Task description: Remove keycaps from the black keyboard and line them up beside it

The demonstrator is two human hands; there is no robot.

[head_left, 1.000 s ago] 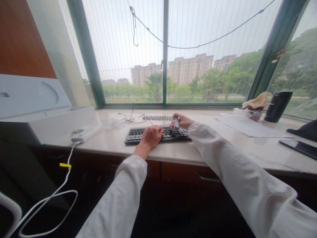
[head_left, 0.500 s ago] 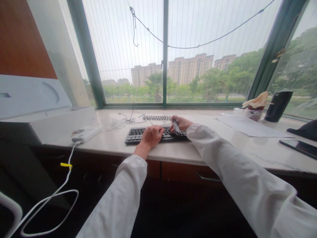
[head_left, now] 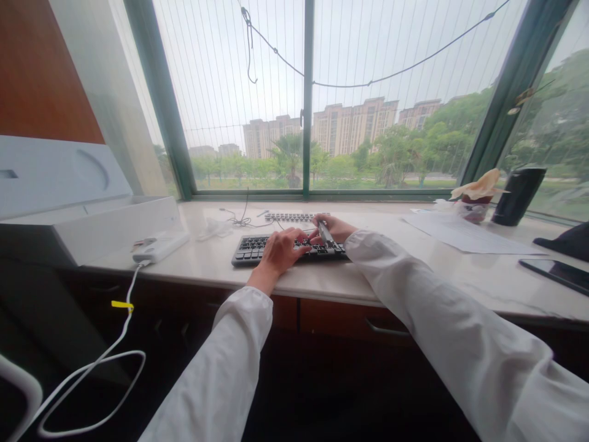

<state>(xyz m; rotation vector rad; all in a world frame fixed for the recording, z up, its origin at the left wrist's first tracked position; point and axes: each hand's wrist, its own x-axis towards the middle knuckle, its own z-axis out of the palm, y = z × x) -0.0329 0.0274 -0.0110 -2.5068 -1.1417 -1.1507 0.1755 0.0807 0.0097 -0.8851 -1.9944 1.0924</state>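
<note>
A black keyboard lies on the white countertop near its front edge. My left hand rests over the middle of the keyboard, its thumb and fingers apart and stretched toward the right. Wrapped in my right hand is a slim dark and silvery tool, angled down onto the right part of the keyboard. Behind the keyboard a row of small loose pieces, probably keycaps, lies on the counter, partly hidden by my right hand.
White box and white power strip at left; thin cable behind the keyboard. At right lie paper sheets, a red container, a black cup and a phone. A window stands behind.
The fingers of my left hand have spread and reached slightly right, toward the tool. My right hand and the tool have shifted a little left.
</note>
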